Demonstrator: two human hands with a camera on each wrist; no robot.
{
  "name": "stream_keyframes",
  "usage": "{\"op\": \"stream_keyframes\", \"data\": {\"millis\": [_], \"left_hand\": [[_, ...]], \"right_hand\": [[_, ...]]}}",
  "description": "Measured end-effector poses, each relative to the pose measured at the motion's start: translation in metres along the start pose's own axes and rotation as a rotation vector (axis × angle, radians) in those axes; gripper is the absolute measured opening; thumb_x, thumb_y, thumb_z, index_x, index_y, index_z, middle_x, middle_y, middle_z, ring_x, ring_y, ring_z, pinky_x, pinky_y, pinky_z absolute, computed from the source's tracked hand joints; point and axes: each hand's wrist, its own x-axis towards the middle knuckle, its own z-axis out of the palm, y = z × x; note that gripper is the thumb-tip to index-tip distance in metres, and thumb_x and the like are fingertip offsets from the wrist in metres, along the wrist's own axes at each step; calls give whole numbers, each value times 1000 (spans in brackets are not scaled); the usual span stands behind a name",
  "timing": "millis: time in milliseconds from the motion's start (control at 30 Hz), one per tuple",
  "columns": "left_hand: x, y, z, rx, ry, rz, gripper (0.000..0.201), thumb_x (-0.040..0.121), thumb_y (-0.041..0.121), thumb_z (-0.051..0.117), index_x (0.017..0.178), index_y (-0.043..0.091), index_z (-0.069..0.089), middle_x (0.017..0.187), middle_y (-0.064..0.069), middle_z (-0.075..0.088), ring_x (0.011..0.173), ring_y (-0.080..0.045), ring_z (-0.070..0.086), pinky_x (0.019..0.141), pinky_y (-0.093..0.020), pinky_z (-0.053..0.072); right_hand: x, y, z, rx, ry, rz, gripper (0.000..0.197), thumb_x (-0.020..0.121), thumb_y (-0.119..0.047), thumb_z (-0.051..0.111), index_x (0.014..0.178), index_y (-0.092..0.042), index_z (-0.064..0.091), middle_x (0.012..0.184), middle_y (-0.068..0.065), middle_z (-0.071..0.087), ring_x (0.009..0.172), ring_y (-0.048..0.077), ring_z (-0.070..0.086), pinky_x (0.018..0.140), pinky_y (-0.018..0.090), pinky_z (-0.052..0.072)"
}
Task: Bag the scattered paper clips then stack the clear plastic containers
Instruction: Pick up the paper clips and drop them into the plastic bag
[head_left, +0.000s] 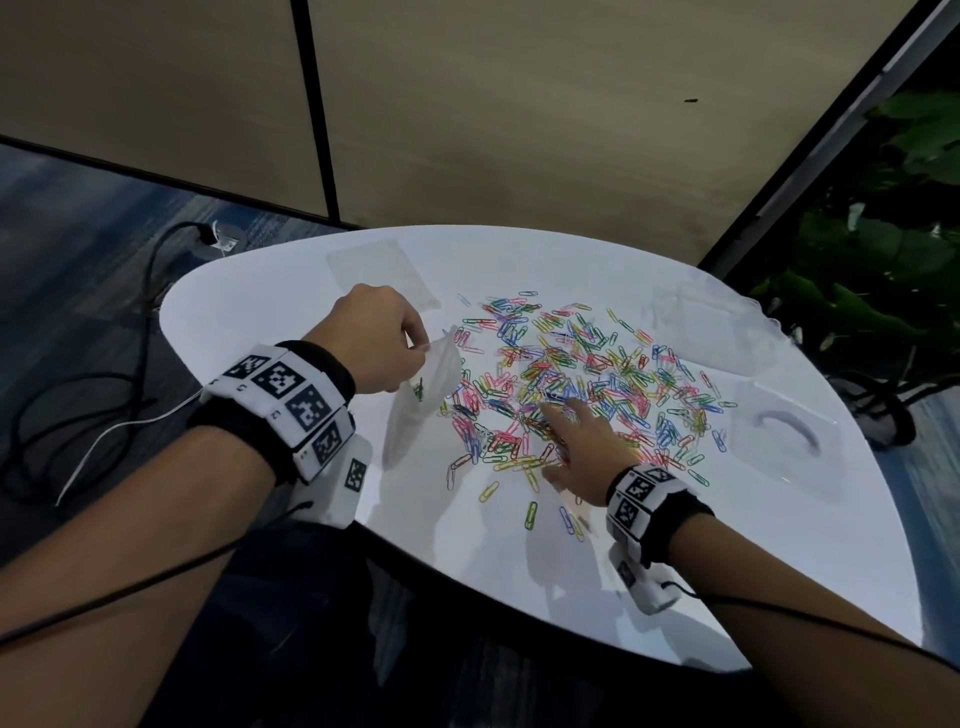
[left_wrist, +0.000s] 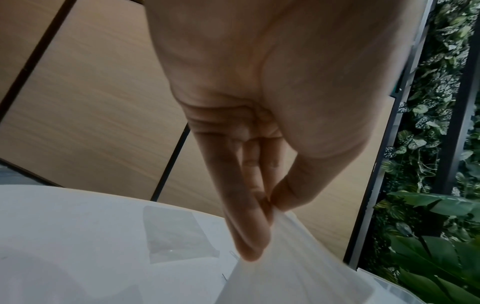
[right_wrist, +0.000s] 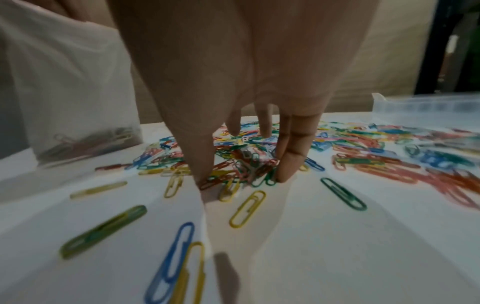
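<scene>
Several coloured paper clips (head_left: 571, 364) lie scattered over the middle of the white table (head_left: 727, 571). My left hand (head_left: 374, 338) pinches the top rim of a clear plastic bag (head_left: 421, 395) between thumb and fingers (left_wrist: 246, 242), holding it upright at the pile's left edge. A few clips lie in the bag's bottom (right_wrist: 85, 142). My right hand (head_left: 576, 441) is lowered onto the near side of the pile, fingers spread. Its thumb and fingertips (right_wrist: 285, 170) touch the table, with a cluster of clips (right_wrist: 244, 166) between them. Two clear plastic containers (head_left: 784, 441) (head_left: 722, 332) sit apart at the right.
A second clear bag (head_left: 382, 270) lies flat at the table's far left. Loose clips (right_wrist: 246, 207) lie near the front edge. Wood wall panels stand behind the table, plants (head_left: 883, 260) to the right, cables (head_left: 104, 395) on the floor at left.
</scene>
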Motion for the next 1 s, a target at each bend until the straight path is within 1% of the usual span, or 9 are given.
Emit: {"op": "stream_keyframes", "data": {"millis": [100,200,333,433,500,600,733,867,1000], "left_hand": [[1,1,1,17,-15,9,16,90,15,60,91,18,75,71,-4,77,61,-13,74,67,-23,57],[1,3,1,19,-25,15,18,89,12,58,92,17,75,72,-4,77,62,-15,75,66,-23,56],[1,4,2,23,-35,19,19,88,12,57,92,16,75,71,-4,77,61,-16,75,69,-24,58],[1,5,2,23,-42,16,20,88,11,57,93,16,76,71,-5,77,62,-15,75,69,-25,58],[0,6,1,21,-45,17,20,88,11,57,94,16,76,72,-5,77,62,-15,75,69,-25,59],[-1,9,2,18,-52,24,19,89,13,58,95,16,76,72,-7,77,65,-15,74,75,-29,60],[1,10,4,20,-61,27,20,89,12,57,94,14,76,69,-6,76,65,-16,75,76,-29,60],[2,16,8,18,-71,42,19,90,12,58,91,14,77,60,2,70,64,-16,76,66,-22,53],[4,22,13,13,-68,71,18,89,12,60,91,14,78,56,9,63,65,-16,76,62,-23,51]], "right_hand": [[6,-8,4,-76,53,-87,53,96,-18,53,145,-27,35,149,10,33,127,37,41,98,45,47],[13,-8,7,-71,148,-124,28,93,-3,50,116,-14,61,113,10,57,103,29,58,82,36,52],[14,-7,4,28,209,-73,16,91,-7,56,96,-7,71,93,10,65,84,25,63,75,35,55],[14,-1,-7,279,256,50,11,86,-11,65,86,-13,76,82,4,73,72,17,65,66,23,52],[17,6,-14,499,255,174,8,86,-17,70,86,-15,77,77,2,75,71,16,70,71,25,56],[18,6,-33,1172,182,346,14,84,-14,74,93,-4,75,83,12,75,80,25,73,83,38,60],[7,-21,-78,1788,48,209,33,87,-11,70,112,9,63,107,20,67,100,22,70,82,24,58],[-5,-63,-102,1907,-56,47,34,89,-13,67,114,9,61,104,20,69,101,22,70,83,23,57],[-14,-98,-93,1692,-78,1,16,89,-3,66,102,6,68,103,22,70,94,25,69,88,31,58]]}}
